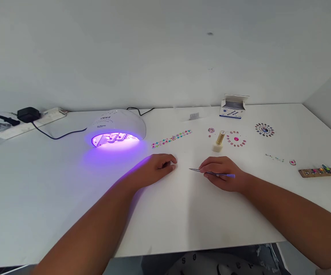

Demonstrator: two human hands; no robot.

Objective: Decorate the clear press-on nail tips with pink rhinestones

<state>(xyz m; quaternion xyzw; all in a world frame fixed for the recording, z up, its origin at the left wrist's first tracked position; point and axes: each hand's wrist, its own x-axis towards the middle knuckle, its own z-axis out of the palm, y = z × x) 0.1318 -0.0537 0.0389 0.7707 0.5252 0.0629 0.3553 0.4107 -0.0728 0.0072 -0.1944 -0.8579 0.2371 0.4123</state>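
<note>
in the head view, the right hand (222,173), right of centre, grips the tweezers (225,175), tips pointing left; the left hand (160,168), near centre, rests loosely curled on the table (159,221), apart from them.

a hand could pass over the desk (165,214) between the forearms, or up through the gap between the left hand (151,170) and the tip of the tweezers (226,175) in the right hand (225,175). beyond that gap, the flat sticker strip (172,139) lies low to the left, while the bottle (220,137) stands up to the right. the lamp (119,124) blocks the back left; open desk spreads in front of it. the box (232,109) stands near the wall (165,53), and the clip board (318,172) bounds the right side.
</note>
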